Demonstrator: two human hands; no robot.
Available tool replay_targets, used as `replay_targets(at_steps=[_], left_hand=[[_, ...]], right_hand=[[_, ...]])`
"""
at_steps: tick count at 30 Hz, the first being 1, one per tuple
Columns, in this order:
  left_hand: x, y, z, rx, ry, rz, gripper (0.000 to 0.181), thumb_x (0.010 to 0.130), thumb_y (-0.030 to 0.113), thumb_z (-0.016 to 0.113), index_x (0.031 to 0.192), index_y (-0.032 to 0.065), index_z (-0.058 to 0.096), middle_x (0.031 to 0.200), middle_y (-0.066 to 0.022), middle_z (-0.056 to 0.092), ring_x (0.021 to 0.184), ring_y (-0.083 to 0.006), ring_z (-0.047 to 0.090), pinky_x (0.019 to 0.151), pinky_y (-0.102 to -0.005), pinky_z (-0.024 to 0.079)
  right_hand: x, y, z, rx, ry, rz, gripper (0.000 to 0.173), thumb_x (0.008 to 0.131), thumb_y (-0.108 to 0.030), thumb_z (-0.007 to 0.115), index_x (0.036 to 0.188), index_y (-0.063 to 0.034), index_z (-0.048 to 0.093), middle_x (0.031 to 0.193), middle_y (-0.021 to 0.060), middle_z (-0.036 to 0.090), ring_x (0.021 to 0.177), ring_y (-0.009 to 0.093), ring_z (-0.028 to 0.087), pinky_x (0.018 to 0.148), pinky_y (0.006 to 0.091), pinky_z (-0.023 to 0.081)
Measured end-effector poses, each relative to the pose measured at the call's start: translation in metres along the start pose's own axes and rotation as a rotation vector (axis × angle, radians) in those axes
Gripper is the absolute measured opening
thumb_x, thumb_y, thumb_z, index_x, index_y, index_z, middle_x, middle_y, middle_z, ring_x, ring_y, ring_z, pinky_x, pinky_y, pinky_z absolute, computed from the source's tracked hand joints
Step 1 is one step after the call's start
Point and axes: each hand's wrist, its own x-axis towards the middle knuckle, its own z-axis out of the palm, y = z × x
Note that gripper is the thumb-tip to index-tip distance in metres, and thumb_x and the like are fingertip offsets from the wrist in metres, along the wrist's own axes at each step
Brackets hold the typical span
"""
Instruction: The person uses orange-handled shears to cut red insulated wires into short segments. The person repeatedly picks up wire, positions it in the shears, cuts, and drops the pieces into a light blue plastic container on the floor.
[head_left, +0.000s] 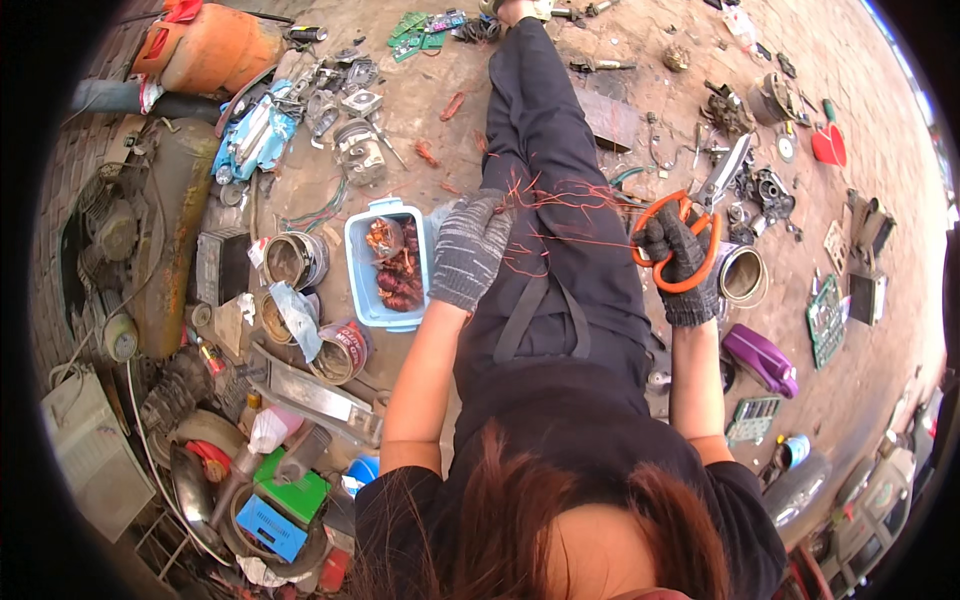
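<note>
My left hand (472, 247), in a grey knitted glove, grips a tangle of thin red wire (581, 196) above my lap. Loose strands stretch across my dark trousers towards the right. On my right hand (679, 259), in a darker glove, hang large scissors (724, 172) with orange handles; its fingers pass through the loops. The blades point up and away, slightly apart. One wire strand runs close to the right fingers; whether they pinch it cannot be told. Beside my left wrist stands a light blue plastic basin (360, 289) holding bundles of copper-coloured wire (397, 277).
Open tins (296, 259) crowd the ground left of the basin. Motor parts (360, 154) and an orange gas cylinder (225, 49) lie farther off. On the right are a tin (742, 274), a purple object (761, 360), circuit boards (825, 322) and a red scoop (829, 144).
</note>
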Motion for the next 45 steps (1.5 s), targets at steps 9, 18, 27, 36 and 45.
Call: replay_targets(at_steps=[9, 18, 27, 36, 45], left_hand=[[0.002, -0.028, 0.013, -0.881, 0.123, -0.629, 0.022, 0.085, 0.008, 0.056, 0.104, -0.0025, 0.058, 0.094, -0.0097, 0.062, 0.074, -0.0186, 0.062, 0.066, -0.0328, 0.053], [0.003, -0.010, 0.008, -0.574, 0.092, -0.522, 0.021, 0.084, 0.010, 0.059, 0.102, -0.0007, 0.062, 0.080, -0.0084, 0.065, 0.071, -0.0137, 0.061, 0.061, -0.0263, 0.049], [0.007, 0.040, 0.001, 0.034, 0.076, -0.029, 0.028, 0.076, 0.005, 0.061, 0.104, 0.0003, 0.061, 0.091, -0.0163, 0.064, 0.080, -0.0252, 0.063, 0.071, -0.0318, 0.049], [-0.001, 0.073, 0.006, -0.132, -0.063, 0.053, 0.037, 0.073, 0.004, 0.065, 0.109, 0.0025, 0.059, 0.091, -0.0118, 0.062, 0.081, -0.0199, 0.062, 0.072, -0.0292, 0.048], [-0.005, 0.051, -0.008, -0.408, -0.134, -0.256, 0.031, 0.077, 0.003, 0.063, 0.107, 0.0019, 0.060, 0.091, -0.0089, 0.065, 0.079, -0.0134, 0.061, 0.070, -0.0260, 0.049]], right_hand=[[-0.006, 0.012, -0.004, -0.027, 0.048, 0.013, 0.014, 0.081, -0.012, 0.057, 0.075, -0.0050, 0.047, 0.064, 0.0065, 0.051, 0.056, 0.015, 0.048, 0.057, 0.0277, 0.042], [-0.009, 0.009, -0.034, -0.386, 0.316, -0.063, 0.021, 0.082, -0.012, 0.060, 0.094, 0.0046, 0.056, 0.085, 0.0136, 0.063, 0.074, 0.022, 0.063, 0.067, 0.0297, 0.050], [-0.022, -0.033, 0.035, -0.559, 0.028, -0.032, 0.025, 0.076, -0.006, 0.065, 0.096, 0.0061, 0.055, 0.086, 0.0122, 0.062, 0.080, 0.018, 0.060, 0.072, 0.0292, 0.049], [-0.003, 0.004, 0.052, -0.913, -0.049, -0.202, 0.038, 0.073, -0.007, 0.072, 0.101, 0.0021, 0.049, 0.092, 0.0120, 0.062, 0.080, 0.018, 0.061, 0.072, 0.0289, 0.049], [0.007, -0.012, 0.019, -0.466, 0.117, -0.025, 0.026, 0.076, -0.010, 0.068, 0.093, -0.0005, 0.051, 0.078, 0.0049, 0.058, 0.065, 0.012, 0.055, 0.057, 0.0257, 0.045]])
